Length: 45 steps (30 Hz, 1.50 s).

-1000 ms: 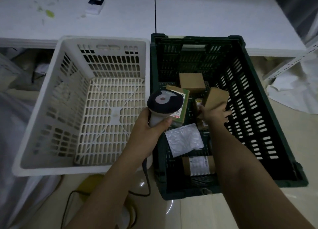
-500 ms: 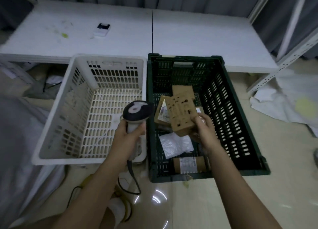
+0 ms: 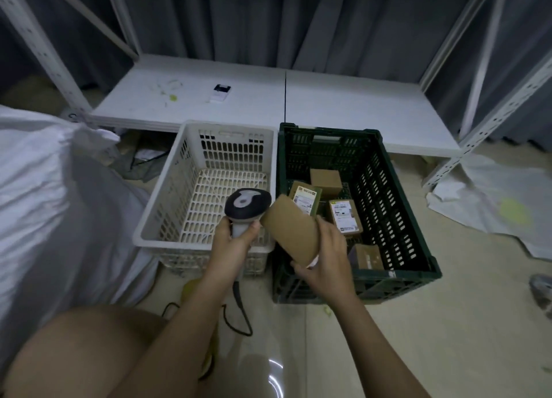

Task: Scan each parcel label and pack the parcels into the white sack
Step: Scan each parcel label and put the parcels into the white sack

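My left hand [image 3: 236, 242] grips the handle of a black and grey barcode scanner [image 3: 247, 206], its head right beside a brown cardboard parcel [image 3: 291, 228]. My right hand [image 3: 327, 258] holds that parcel tilted over the near left corner of the dark green crate [image 3: 418, 248]; its plain brown side faces me and its label is hidden. Several labelled brown parcels [image 3: 343, 217] lie in the crate. The white sack [image 3: 44, 203] bulges at the left.
A white slotted basket [image 3: 167, 206] stands left of the green crate, with nothing in it. Behind both runs a low white shelf [image 3: 343, 107] bearing a small device [image 3: 220, 93]. The scanner's cable [image 3: 239, 314] trails on the floor. White sheeting [image 3: 493, 206] lies at the right.
My right hand lifted a brown parcel out of the crate and brought it left beside the scanner. The camera tilted up and back, so the sack and my knee came into view.
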{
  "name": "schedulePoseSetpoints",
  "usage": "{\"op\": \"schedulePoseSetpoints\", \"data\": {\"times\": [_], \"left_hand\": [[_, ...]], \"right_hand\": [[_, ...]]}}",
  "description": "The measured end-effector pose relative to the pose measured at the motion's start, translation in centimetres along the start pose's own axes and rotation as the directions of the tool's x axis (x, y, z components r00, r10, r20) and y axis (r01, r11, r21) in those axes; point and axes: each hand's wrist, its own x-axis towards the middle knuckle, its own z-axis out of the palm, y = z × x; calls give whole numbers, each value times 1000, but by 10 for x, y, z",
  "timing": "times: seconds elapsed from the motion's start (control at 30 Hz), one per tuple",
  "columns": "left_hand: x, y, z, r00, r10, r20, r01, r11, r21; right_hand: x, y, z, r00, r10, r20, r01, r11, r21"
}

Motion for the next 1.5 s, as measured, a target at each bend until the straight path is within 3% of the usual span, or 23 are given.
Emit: {"op": "schedulePoseSetpoints", "data": {"times": [0.07, 0.2, 0.3, 0.4, 0.53, 0.7, 0.8, 0.97, 1.07, 1.17, 1.3, 1.4, 1.5], "left_hand": [[-5, -3, -3, 1000, -9, 13, 9, 1000, 14], [-13, -8, -11, 999, -11, 48, 10, 1000, 21], [-17, -8, -14, 998, -15, 68, 14, 1000, 16], [-18, -11, -17, 997, -9, 77, 9, 1000, 8], [-16, -15, -20, 996, -30, 81, 30, 1000, 0], [-13, -21, -22, 996, -36, 79, 40, 998, -46], [-11, -23, -20, 995, -60, 81, 67, 994, -82], [-9, -27, -9, 988, -59, 141, 74, 991, -110], [-9, -27, -4, 980, -68, 187, 93, 987, -131], [-6, -29, -4, 978, -83, 189, 108, 986, -130], [-1, -32, -8, 980, -99, 171, 123, 983, -136], [-1, -32, -9, 982, -85, 170, 110, 983, -148], [-1, -29, -12, 984, -56, 170, 82, 986, -146]], "right_hand": [[-12, 1, 8, 991, -132, 1, 130, 981, -146], [-26, 1, 13, 993, -92, 68, 98, 991, -90], [-18, -13, 7, 996, 90, 10, -90, 981, 171], [-2, -20, -1, 984, 178, 2, -176, 968, 177], [20, -17, -9, 917, 363, 167, -391, 901, 187], [19, -12, -2, 788, 450, 420, -613, 636, 469], [9, -11, 1, 807, 457, 374, -590, 615, 523], [3, -13, -1, 860, 453, 236, -510, 748, 424], [13, -16, -6, 855, 400, 331, -515, 730, 449], [32, -19, -9, 789, 394, 471, -594, 686, 421], [55, -22, -9, 692, 467, 550, -699, 623, 351], [60, -25, -8, 603, 486, 633, -784, 508, 358], [59, -19, -7, 587, 476, 654, -807, 412, 424]]}}
